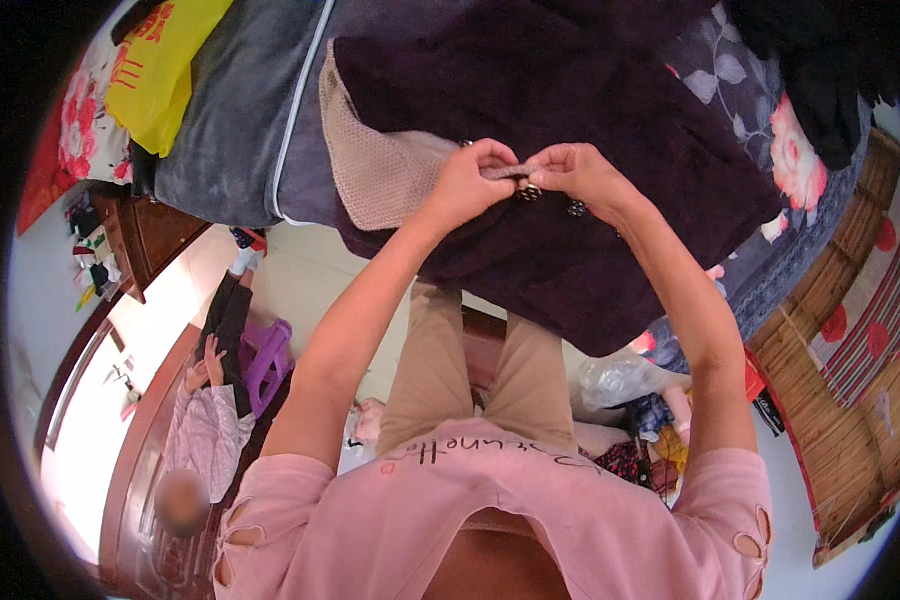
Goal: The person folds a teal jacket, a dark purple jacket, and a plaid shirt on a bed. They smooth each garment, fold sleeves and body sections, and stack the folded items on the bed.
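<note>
A dark purple fabric piece (pixel 562 82) lies spread over the bed's edge in front of me. At its left, a beige knitted part (pixel 390 172) lies folded on top. My left hand (pixel 474 180) pinches one end of a small greyish-beige strip of fabric (pixel 511 172) between thumb and fingers. The other end is pinched by my right hand (pixel 574 176). Directly below my fingertips shows a shiny dark and gold ornament (pixel 529 193), and another dark beaded one (pixel 575 207) lies under my right hand. What they are attached to is partly hidden.
A grey blanket with pale piping (pixel 225 112) and a yellow plastic bag (pixel 154 82) are at the left. Floral bedding (pixel 795 157) shows at the right, beside a bamboo mat (pixel 855 330). A person (pixel 206 435) sits at lower left near a purple plastic stool (pixel 266 360). A clear plastic bag (pixel 619 381) lies below the bed edge.
</note>
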The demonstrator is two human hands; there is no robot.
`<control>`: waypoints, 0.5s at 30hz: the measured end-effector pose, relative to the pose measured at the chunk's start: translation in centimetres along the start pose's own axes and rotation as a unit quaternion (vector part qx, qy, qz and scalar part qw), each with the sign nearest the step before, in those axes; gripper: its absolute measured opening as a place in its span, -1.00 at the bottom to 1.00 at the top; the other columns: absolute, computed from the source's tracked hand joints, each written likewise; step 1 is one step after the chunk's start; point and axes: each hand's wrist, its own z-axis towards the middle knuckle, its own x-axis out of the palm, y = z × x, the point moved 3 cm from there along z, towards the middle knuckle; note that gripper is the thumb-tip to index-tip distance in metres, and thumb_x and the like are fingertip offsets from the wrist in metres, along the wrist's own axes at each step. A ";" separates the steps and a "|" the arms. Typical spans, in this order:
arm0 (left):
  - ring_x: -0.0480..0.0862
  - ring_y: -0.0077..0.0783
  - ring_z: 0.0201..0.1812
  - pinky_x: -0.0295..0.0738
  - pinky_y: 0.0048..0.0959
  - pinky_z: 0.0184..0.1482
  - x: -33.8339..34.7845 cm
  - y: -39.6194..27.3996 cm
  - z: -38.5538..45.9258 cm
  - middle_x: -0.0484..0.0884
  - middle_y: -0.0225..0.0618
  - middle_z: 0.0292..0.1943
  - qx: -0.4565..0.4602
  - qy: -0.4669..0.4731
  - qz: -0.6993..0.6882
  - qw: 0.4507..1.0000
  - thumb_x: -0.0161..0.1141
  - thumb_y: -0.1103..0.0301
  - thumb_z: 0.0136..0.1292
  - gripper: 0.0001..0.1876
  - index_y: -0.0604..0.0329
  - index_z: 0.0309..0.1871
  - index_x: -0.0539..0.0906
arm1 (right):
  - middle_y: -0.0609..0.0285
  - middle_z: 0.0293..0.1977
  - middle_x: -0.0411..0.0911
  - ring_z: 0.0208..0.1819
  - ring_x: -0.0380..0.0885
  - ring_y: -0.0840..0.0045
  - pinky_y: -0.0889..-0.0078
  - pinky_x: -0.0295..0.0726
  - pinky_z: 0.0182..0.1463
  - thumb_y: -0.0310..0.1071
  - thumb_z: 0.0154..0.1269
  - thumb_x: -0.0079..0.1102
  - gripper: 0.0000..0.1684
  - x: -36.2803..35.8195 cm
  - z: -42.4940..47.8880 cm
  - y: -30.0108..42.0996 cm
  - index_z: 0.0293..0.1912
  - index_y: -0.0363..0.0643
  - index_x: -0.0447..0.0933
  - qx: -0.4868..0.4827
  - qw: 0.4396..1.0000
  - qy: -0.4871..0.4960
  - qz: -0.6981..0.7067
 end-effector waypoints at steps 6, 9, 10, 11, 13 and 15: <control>0.65 -0.28 -0.26 0.51 -0.40 -0.17 -6.2 1.8 -3.2 0.68 -0.21 -0.29 0.130 0.003 0.400 0.907 0.28 0.39 0.13 -0.80 0.20 -0.18 0.63 | 0.15 -0.42 0.62 -0.35 0.63 0.40 0.41 0.58 -0.29 -0.41 0.09 0.30 -0.90 -1.5 -1.8 4.5 -0.34 -0.19 0.66 -0.096 0.792 -0.133 -0.588; 0.65 -0.01 -0.21 0.53 -0.27 -0.18 -10.3 3.6 -5.4 0.67 -0.10 -0.24 0.063 -0.056 0.310 0.947 0.26 0.33 0.13 -0.79 0.09 -0.15 0.68 | 0.16 -0.36 0.60 -0.29 0.61 0.26 0.29 0.60 -0.18 -0.45 0.10 0.25 -0.89 1.2 -1.0 7.2 -0.30 -0.17 0.63 -0.349 0.769 -0.145 -0.515; 0.66 -0.03 -0.22 0.53 -0.28 -0.18 -10.7 3.3 -5.3 0.67 -0.10 -0.24 0.049 -0.053 0.310 0.948 0.25 0.32 0.14 -0.77 0.09 -0.13 0.68 | 0.17 -0.28 0.58 -0.21 0.59 0.28 0.30 0.59 -0.15 -0.46 0.09 0.25 -0.85 2.8 0.0 7.2 -0.26 -0.17 0.62 -0.381 0.762 -0.108 -0.513; 0.67 -0.05 -0.22 0.53 -0.29 -0.19 -11.2 3.0 -5.2 0.67 -0.09 -0.23 0.036 -0.050 0.311 0.949 0.25 0.31 0.14 -0.76 0.09 -0.12 0.68 | 0.19 -0.20 0.57 -0.14 0.57 0.29 0.30 0.58 -0.12 -0.47 0.08 0.25 -0.81 4.2 1.4 6.9 -0.23 -0.17 0.60 -0.411 0.753 -0.071 -0.508; 0.62 -0.40 -0.28 0.49 -0.43 -0.19 -12.6 1.1 -3.6 0.67 -0.30 -0.33 -0.002 -0.008 0.234 0.972 0.19 0.24 0.26 -0.76 0.25 -0.17 0.65 | 0.26 -0.12 0.49 -0.07 0.49 0.35 0.36 0.59 -0.11 -0.45 0.03 0.16 -0.68 5.6 5.1 4.8 -0.13 -0.10 0.58 -0.453 0.640 -0.035 -0.619; 0.50 -0.62 -0.28 0.45 -0.50 -0.16 -13.8 -1.3 -1.8 0.59 -0.45 -0.39 -0.019 0.034 0.187 0.982 0.14 0.21 0.35 -0.70 0.36 -0.23 0.60 | 0.19 -0.14 0.49 -0.07 0.50 0.30 0.33 0.62 -0.12 -0.40 0.04 0.14 -0.75 4.4 8.7 2.7 -0.20 -0.08 0.60 -0.380 0.635 -0.025 -0.672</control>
